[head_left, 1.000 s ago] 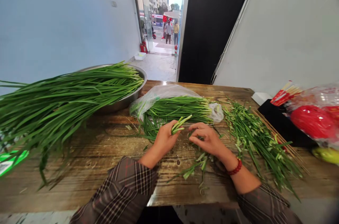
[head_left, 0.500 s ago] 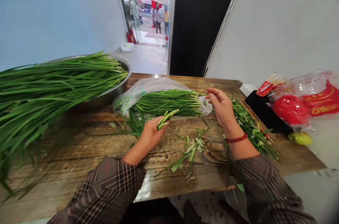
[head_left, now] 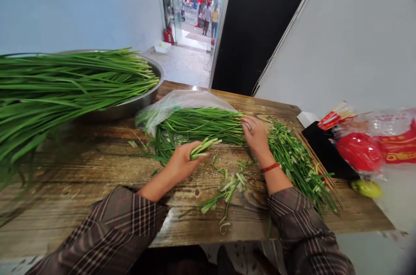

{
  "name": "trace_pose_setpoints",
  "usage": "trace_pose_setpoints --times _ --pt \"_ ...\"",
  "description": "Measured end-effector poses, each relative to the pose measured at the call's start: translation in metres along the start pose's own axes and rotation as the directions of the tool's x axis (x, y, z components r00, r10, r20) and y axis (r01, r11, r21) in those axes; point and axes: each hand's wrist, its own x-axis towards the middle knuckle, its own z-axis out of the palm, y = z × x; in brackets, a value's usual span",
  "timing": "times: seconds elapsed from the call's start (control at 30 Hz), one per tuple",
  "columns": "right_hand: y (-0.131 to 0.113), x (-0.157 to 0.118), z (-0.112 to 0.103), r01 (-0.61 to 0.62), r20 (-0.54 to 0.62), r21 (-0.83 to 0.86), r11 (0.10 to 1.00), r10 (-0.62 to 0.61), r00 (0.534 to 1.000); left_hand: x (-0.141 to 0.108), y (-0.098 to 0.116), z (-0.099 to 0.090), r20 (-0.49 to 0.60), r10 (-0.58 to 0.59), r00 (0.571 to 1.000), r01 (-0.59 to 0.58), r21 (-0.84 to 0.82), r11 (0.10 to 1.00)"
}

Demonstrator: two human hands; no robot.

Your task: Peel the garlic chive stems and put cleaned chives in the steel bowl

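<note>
Several green stalks (head_left: 205,147) with pale ends stick out of my left hand (head_left: 183,160), whose fingers are wrapped round them. My right hand (head_left: 256,136) is at the pale stem ends of a flat pile of long green leaves (head_left: 204,123), its thumb and fingertips bent against them; what lies between the fingertips is too small to make out. The pile rests partly in a clear plastic bag (head_left: 191,98). Loose trimmings (head_left: 232,186) lie on the wood in front of my hands.
A metal bowl (head_left: 156,64) heaped with long green leaves (head_left: 81,80) stands at the left. On the right are a leafy heap (head_left: 292,158), thin sticks (head_left: 331,188), a black box (head_left: 320,140) and a red package (head_left: 360,151). The wooden table (head_left: 107,179) ends near my body.
My right hand has come left and slightly down onto the stem ends of the pile. My left hand still holds its stalks. The whole view has shifted and tilted a little.
</note>
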Motion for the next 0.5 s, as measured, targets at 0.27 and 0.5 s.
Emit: trace_pose_setpoints --times 0.27,0.5 --pt "-0.019 -0.012 -0.020 0.017 -0.058 0.087 0.996 -0.012 0.998 0.000 0.001 -0.003 0.008 0.005 1.000 -0.005 -0.013 1.000" --pt "-0.034 -0.029 -0.031 -0.283 0.153 0.679 0.677 0.246 0.957 0.001 0.010 -0.007 -0.065 -0.141 0.988 0.130 -0.147 0.981"
